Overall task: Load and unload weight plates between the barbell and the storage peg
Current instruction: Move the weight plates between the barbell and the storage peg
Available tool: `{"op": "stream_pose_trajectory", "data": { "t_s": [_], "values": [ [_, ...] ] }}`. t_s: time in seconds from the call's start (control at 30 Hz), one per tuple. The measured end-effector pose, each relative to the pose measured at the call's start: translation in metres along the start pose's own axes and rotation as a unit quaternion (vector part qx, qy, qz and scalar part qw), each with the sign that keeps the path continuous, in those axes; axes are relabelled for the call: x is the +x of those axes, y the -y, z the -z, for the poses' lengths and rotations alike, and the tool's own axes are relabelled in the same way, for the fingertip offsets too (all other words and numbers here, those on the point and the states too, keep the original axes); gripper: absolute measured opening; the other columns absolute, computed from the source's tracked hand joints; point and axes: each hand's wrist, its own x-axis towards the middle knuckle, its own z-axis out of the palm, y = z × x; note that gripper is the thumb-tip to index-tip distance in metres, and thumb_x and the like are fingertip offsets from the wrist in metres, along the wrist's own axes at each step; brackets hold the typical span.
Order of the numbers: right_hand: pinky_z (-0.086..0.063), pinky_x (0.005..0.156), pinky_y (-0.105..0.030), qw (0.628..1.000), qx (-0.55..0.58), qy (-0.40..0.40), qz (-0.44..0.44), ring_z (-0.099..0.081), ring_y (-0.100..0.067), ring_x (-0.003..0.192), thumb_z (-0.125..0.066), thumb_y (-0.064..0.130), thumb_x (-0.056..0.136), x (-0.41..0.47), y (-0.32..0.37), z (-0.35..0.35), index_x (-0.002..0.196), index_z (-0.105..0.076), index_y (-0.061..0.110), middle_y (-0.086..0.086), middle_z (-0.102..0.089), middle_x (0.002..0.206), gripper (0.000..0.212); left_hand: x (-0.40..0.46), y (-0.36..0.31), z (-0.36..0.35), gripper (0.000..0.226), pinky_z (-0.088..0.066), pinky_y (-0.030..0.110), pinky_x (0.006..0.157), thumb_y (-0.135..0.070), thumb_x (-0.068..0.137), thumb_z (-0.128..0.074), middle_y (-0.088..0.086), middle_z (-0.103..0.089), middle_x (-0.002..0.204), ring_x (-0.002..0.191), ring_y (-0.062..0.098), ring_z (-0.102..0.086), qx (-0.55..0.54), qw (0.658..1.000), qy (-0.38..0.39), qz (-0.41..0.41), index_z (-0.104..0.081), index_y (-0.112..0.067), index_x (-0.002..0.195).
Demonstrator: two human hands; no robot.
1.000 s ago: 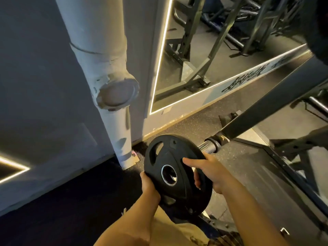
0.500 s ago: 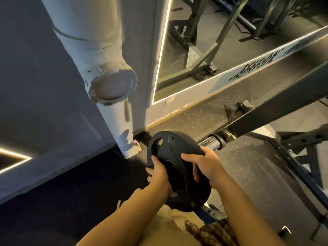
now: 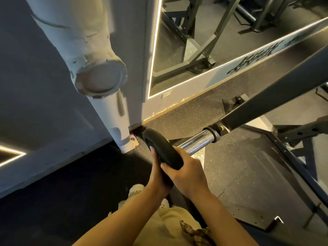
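Both hands grip a black weight plate point(image 3: 162, 153), left hand point(image 3: 157, 172) on its outer face, right hand point(image 3: 184, 172) curled over the rim, at the tip of the chrome barbell sleeve point(image 3: 196, 143), whose axis runs up-right toward the collar.

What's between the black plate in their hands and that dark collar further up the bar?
In the head view, only the bare shiny sleeve of the bar runs between the plate and the collar; no other plate sits on it.
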Motion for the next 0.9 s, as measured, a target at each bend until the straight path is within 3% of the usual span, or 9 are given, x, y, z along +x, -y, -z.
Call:
{"op": "stream_pose_trajectory", "data": {
  "t_s": [0.17,0.4,0.47,0.57,0.7,0.77,0.9],
  "values": [
    [-0.053,0.095,-0.035,1.000,-0.008,0.012,-0.009,-0.061,-0.016,0.113,-0.065,0.043,0.087,0.003,0.005,-0.001,0.135,-0.049,0.030,0.005,-0.064,0.119,0.052,0.005,-0.003,-0.003,0.068,-0.045,0.047,0.102,-0.073,0.075,-0.051,0.013,-0.071,0.096,0.106,0.032,-0.065,-0.027,0.999,0.017,0.011,-0.079,-0.013,0.090],
    [-0.058,0.082,-0.042,0.998,-0.043,0.026,-0.030,-0.064,-0.022,0.094,-0.065,0.041,0.087,0.021,0.024,0.000,0.124,-0.056,0.022,0.004,-0.059,0.096,0.042,0.008,-0.007,-0.002,0.072,-0.036,0.049,0.110,-0.081,0.075,-0.051,0.009,-0.069,0.106,0.123,0.033,-0.055,-0.011,0.999,0.023,0.036,-0.078,-0.019,0.098],
    [-0.056,0.087,-0.038,0.999,-0.049,-0.002,-0.013,-0.063,-0.021,0.098,-0.064,0.043,0.087,0.017,0.021,-0.003,0.125,-0.055,0.022,0.002,-0.062,0.101,0.044,0.011,-0.008,-0.002,0.074,-0.042,0.048,0.104,-0.081,0.075,-0.050,0.010,-0.071,0.102,0.116,0.033,-0.059,0.005,0.999,0.027,0.035,-0.077,-0.017,0.100],
    [-0.054,0.092,-0.034,0.998,-0.013,-0.057,0.009,-0.062,-0.016,0.105,-0.064,0.045,0.087,0.000,0.007,-0.013,0.130,-0.052,0.025,0.003,-0.065,0.111,0.048,0.014,-0.013,0.006,0.085,-0.044,0.047,0.101,-0.081,0.074,-0.049,0.012,-0.069,0.103,0.111,0.032,-0.059,0.068,0.996,0.040,0.040,-0.063,-0.013,0.122],
    [-0.045,0.089,-0.009,0.991,0.079,-0.104,0.027,-0.054,-0.001,0.107,-0.068,0.038,0.086,-0.024,-0.015,-0.027,0.132,-0.050,0.025,0.014,-0.059,0.114,0.051,0.019,-0.031,0.019,0.110,-0.040,0.050,0.108,-0.082,0.047,-0.073,0.012,-0.057,0.133,0.125,0.034,-0.052,0.165,0.984,0.046,0.047,-0.051,-0.023,0.137],
    [-0.043,0.083,-0.001,0.990,0.098,-0.101,0.031,-0.054,0.002,0.105,-0.069,0.035,0.086,-0.027,-0.020,-0.028,0.130,-0.050,0.025,0.018,-0.056,0.111,0.049,0.019,-0.039,0.021,0.117,-0.037,0.052,0.110,-0.076,0.041,-0.081,0.010,-0.053,0.137,0.129,0.035,-0.047,0.163,0.984,0.052,0.041,-0.046,-0.025,0.140],
    [-0.049,0.075,-0.008,0.996,0.077,-0.046,-0.022,-0.058,-0.005,0.097,-0.069,0.036,0.086,-0.014,-0.008,-0.013,0.126,-0.051,0.026,0.013,-0.059,0.107,0.045,0.013,-0.036,0.016,0.110,-0.036,0.050,0.110,-0.079,0.047,-0.075,0.012,-0.058,0.134,0.126,0.034,-0.051,0.160,0.984,0.062,0.048,-0.051,-0.021,0.138]
  ]
}}
